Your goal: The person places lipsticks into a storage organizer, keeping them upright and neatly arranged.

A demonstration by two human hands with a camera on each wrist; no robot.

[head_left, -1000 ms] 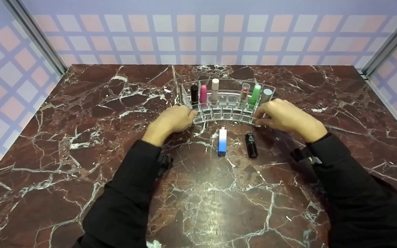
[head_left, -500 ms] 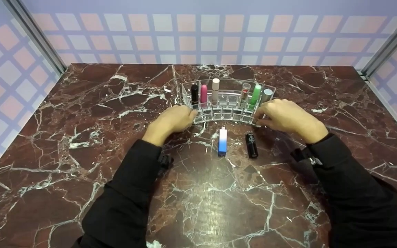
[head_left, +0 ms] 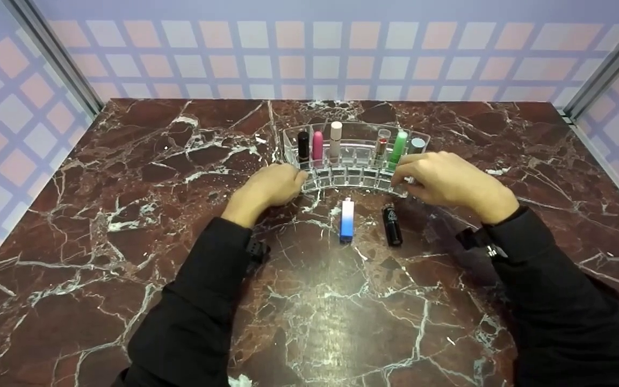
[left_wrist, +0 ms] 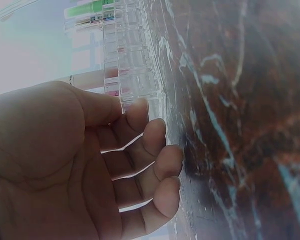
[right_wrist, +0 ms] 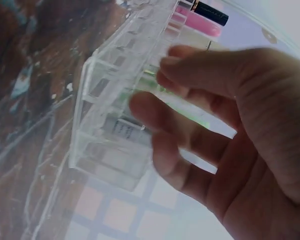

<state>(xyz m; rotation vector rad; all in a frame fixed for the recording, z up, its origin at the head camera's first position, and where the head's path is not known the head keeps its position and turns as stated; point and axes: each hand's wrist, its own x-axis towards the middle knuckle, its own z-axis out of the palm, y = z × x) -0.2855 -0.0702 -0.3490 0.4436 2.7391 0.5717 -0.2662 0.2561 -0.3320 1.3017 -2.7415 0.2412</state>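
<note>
A clear curved acrylic lipstick organizer (head_left: 352,180) stands near the table's middle, with several lipsticks upright in its back row. My left hand (head_left: 274,187) pinches its left front corner between thumb and forefinger; the other fingers curl beside it in the left wrist view. At the right end, my right hand (head_left: 446,180) hovers by the organizer with loosely bent fingers (right_wrist: 165,152) and nothing between them. In the back row are a black tube (head_left: 303,146), a pink one (head_left: 317,146), a white one (head_left: 336,141), a clear-capped lipstick (head_left: 381,145), a green one (head_left: 398,148) and a grey-topped one (head_left: 417,145).
A white-to-blue lipstick tube (head_left: 346,220) lies on the table in front of the organizer. To its right lies a black tube (head_left: 393,226). The brown marbled table (head_left: 127,215) ends at a checked back wall (head_left: 309,54) with side panels.
My right hand has shifted slightly, lifting its fingers away from the organizer's right front corner. The left hand, the organizer and the two lying tubes look unmoved.
</note>
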